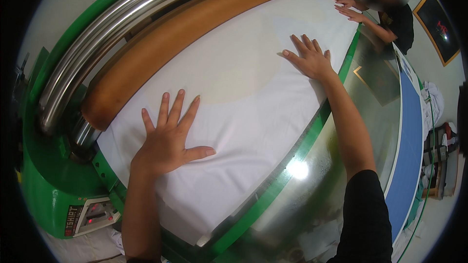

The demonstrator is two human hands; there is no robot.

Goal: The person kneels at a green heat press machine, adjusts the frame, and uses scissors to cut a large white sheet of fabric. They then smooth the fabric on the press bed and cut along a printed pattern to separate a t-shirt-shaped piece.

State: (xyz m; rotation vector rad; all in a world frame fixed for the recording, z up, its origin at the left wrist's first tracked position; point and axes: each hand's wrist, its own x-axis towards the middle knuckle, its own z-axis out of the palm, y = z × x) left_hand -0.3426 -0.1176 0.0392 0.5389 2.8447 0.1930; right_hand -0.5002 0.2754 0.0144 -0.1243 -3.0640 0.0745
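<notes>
A wide sheet of white fabric [234,112] lies spread over the bed of a green roller machine [48,185]. Fingers spread, my left hand [168,139] rests flat on the cloth near its left end, with soft wrinkles beside the thumb. Farther to the right, my right hand [309,61] is also laid open on the fabric, close to its front edge. Neither hand grips anything. Along the cloth's far side runs a thick brown-covered roller [161,53], and the fabric meets its lower edge.
Behind the brown roller are shiny metal rollers [92,48]. A control panel [97,214] with red lights sits at lower left. At the far right end, a co-worker [390,19] has both hands on the cloth. A green frame bar [273,197] borders a glossy surface [312,185]; a blue panel [407,136] stands beyond.
</notes>
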